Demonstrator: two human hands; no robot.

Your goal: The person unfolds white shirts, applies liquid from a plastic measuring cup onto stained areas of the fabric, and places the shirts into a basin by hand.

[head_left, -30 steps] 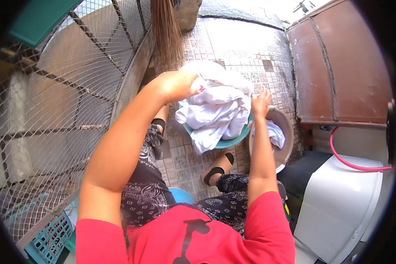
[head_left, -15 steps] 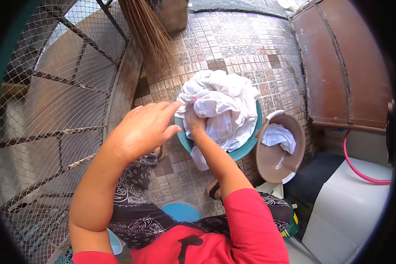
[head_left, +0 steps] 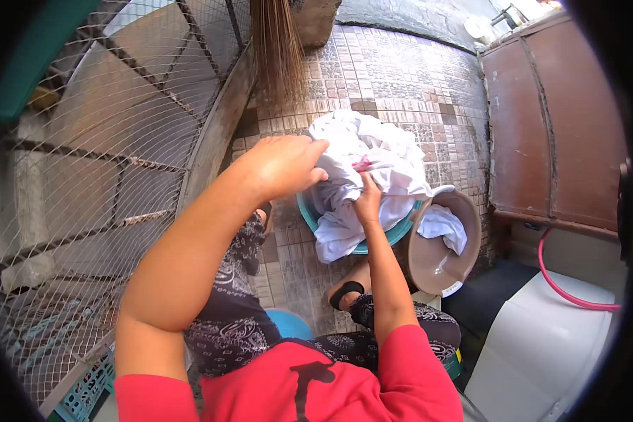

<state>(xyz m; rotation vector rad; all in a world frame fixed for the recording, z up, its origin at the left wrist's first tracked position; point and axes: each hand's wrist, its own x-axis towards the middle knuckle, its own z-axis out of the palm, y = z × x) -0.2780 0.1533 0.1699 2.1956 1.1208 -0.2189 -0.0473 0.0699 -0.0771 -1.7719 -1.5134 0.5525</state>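
A heap of white laundry fills a teal basin on the tiled floor, part of it hanging over the near rim. My right hand is closed on a white garment in the heap, just below a small pink-red patch on the cloth. At the heap's left side is my left hand, palm down, its thumb apart from the bent fingers. Its fingertips are close to the cloth, and I cannot tell if they touch it.
A brown basin with a white cloth in it stands right of the teal one. Wire mesh runs along the left, with a stick broom behind. At right are a brown metal panel and a pink hose.
My right hand has come out from deep in the heap and moved right, drawing cloth with it. My left hand has moved right, closer to the laundry. The view has shifted slightly.
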